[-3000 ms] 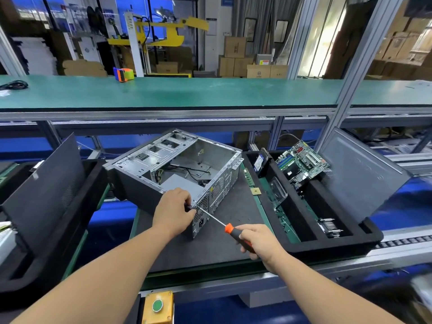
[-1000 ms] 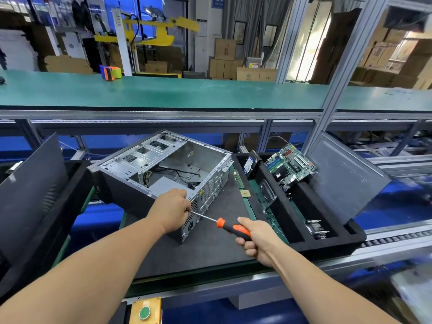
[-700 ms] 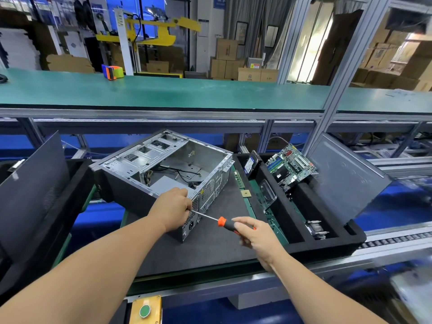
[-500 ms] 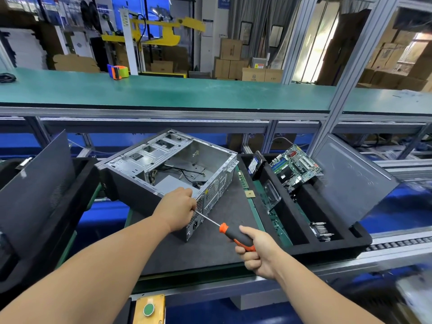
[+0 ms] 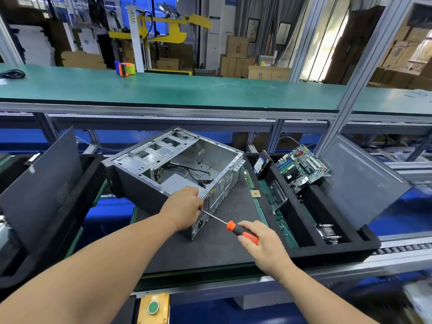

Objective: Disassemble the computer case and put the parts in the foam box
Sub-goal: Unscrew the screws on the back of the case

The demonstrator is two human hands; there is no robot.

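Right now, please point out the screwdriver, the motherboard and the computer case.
screwdriver point(image 5: 243, 232): head view, on the orange and black handle.
motherboard point(image 5: 304, 168): head view, on the middle of the green board.
computer case point(image 5: 163, 150): head view, on the metal drive frame.

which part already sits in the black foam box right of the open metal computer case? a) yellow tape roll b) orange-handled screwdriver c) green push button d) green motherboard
d: the green motherboard leans in the black foam box; the orange-handled screwdriver is in the right hand.
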